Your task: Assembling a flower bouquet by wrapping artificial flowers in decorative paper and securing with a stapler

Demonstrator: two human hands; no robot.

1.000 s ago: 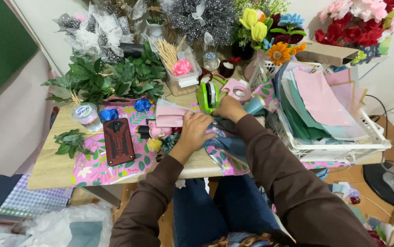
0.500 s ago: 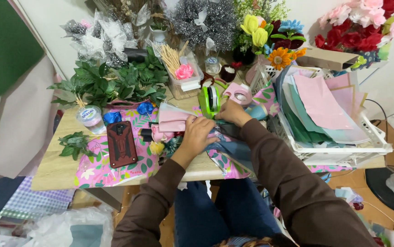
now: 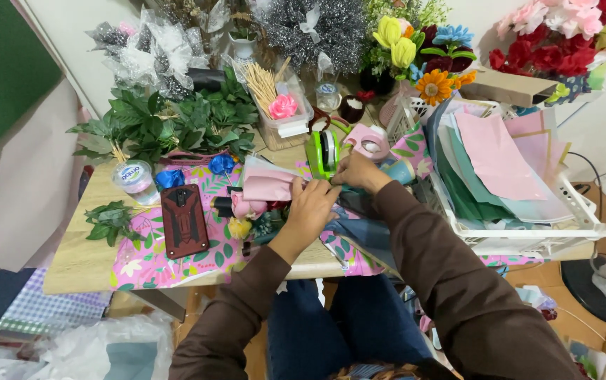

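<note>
We see the bouquet [image 3: 269,204] lying flat on the table [image 3: 77,264], long axis crossways: pink flower heads toward the phone [image 3: 182,220], wrapped stems toward the paper tray [image 3: 563,225]. Left hand [image 3: 311,205] rests curled over the pink wrap, fingers pressed down on it. Right hand [image 3: 357,171] pinches the wrap's edge just beside the green tape dispenser [image 3: 322,153]. Behind the dispenser stands a box of sticks [image 3: 275,91]; leaves [image 3: 169,127] crowd the table's far side beyond the phone.
</note>
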